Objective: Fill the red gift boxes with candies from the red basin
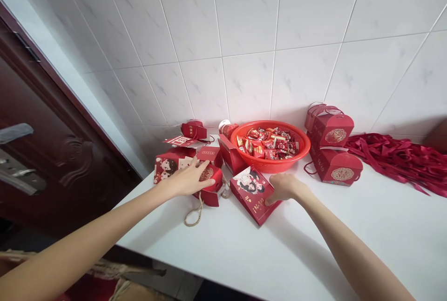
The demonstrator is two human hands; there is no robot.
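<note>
My left hand (190, 180) lies with its fingers spread over a group of red candy boxes. A box with a cartoon face (166, 167) is under its left side, and a box with a twisted rope handle (194, 217) is under its thumb. My right hand (282, 188) grips the right edge of a red gift box (249, 194), thumb on its front. That box leans on the table, showing a cartoon couple and gold lettering. Its far side is hidden. An open red box (233, 154) stands just behind it.
A red plastic basket (270, 166) full of wrapped candies stands by the tiled wall. To its right are stacked red boxes (337, 170) and a heap of dark red ribbons (394, 159). The white table's (237, 254) front edge runs below, with a brown door (45, 119) at left.
</note>
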